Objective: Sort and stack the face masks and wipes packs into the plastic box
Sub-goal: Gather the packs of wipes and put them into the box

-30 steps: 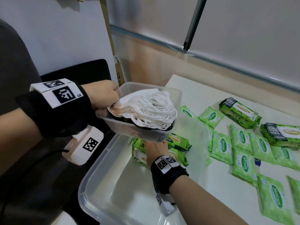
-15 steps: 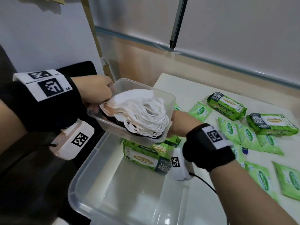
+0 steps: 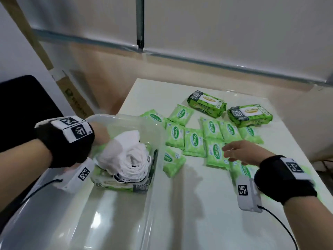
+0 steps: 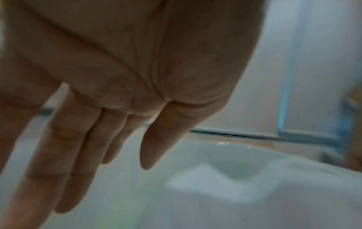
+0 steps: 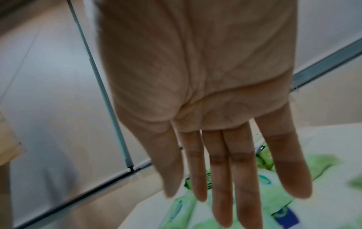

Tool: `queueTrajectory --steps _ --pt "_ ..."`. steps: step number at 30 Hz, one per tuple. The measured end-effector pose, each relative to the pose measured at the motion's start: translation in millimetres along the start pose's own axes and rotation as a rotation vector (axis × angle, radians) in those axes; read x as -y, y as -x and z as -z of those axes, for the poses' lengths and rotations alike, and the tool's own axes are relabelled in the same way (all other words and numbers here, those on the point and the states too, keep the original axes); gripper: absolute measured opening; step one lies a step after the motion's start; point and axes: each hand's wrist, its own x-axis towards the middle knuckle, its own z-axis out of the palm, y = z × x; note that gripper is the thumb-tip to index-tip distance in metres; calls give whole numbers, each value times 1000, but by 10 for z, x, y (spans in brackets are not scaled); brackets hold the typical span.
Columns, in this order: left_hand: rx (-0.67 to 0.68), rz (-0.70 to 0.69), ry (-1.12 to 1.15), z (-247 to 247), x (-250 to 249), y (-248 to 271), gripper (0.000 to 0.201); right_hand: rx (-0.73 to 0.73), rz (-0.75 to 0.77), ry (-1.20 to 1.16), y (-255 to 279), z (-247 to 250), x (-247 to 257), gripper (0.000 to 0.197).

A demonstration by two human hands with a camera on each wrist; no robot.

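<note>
Right hand [image 5: 197,93] flat, fingers [image 5: 221,178] straight (nothing held), above blurred green wipes packs [image 5: 274,182]

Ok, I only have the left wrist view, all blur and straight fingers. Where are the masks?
Observer: The face masks lie in a small clear tub, over the large wipes pack inside the plastic box.
Operator: And the right hand?
Observer: The right hand is open above the small wipes packs on the table, holding nothing.
Operator: Any big packs outside?
Observer: Two big packs lie at the table's far side.
</note>
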Motion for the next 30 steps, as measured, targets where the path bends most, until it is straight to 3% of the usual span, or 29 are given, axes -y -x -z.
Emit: queueTrajectory --steps 2,5,8,14,19,22,23,26,30 --pt "-177 -2 -37 316 -226 86 34 43 -34 -2 -39 189 -169 25" --pt "-433 -185 9 771 -767 81 34 47 -41 -17 -162 548 -321 23" --pt "-526 -384 143 989 -1544 -36 31 -14 -15 -147 -377 875 -466 19" --pt "-398 -513 139 1028 -2862 -649 5 -130 -65 -415 -958 1235 -853 19" --pt "-323 -517 43 1053 -3422 -1329 24 -168 -129 -634 -1536 1356 -1136 25" --pt "-263 -491 -38 1074 -3621 -1743 22 -176 -170 -762 -1897 1373 -1294 31" --pt "-256 -508 -59 1078 -3664 -1879 32 -168 -185 -814 -2011 1364 -1349 32" --pt "-291 -516 -114 1094 -3792 -2267 56 -137 -237 -978 -2321 1328 -1473 26" --pt "-313 -503 -123 1242 -3917 -2743 67 -113 -273 -1093 -2694 1267 -1592 47"
